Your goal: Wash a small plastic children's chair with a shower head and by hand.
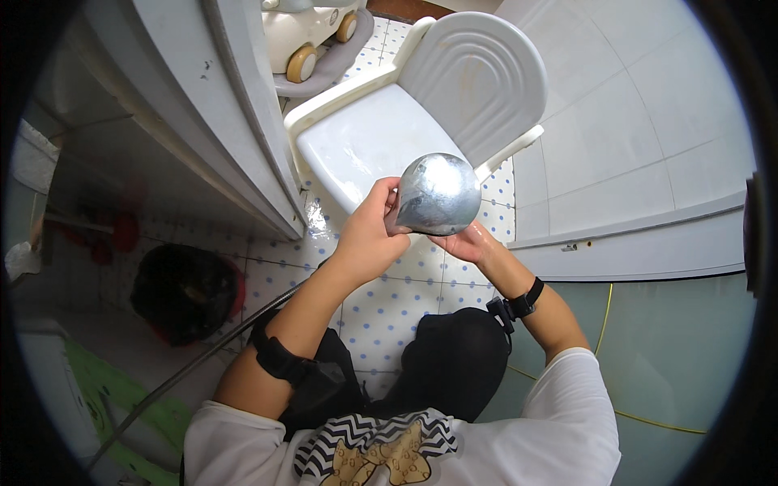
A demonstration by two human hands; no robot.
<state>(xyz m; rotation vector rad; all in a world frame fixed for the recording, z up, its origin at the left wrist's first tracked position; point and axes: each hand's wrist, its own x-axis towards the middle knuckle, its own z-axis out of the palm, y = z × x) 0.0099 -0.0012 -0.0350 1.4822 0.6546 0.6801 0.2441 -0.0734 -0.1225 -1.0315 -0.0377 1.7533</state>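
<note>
A rounded, shiny silver-coloured metal object (439, 194) is held up in front of me, its domed side facing the camera. My left hand (374, 234) grips it at its left side, with the thumb below and the fingers partly behind. Beneath its lower right edge is my right hand (465, 243), wet and palm upward. The dome hides most of those fingers, so whether they hold anything cannot be told. Just beyond both hands stands a white plastic chair (371, 140) with a wet, glossy seat and a ridged backrest.
Left are a white door frame (255, 121), a bin with a black liner (182, 291) and a metal hose (200, 364) passing behind my left forearm. A toy ride-on car (310, 36) stands beyond. Glass panels (668, 340) are at right, above the dotted tile floor (389, 310).
</note>
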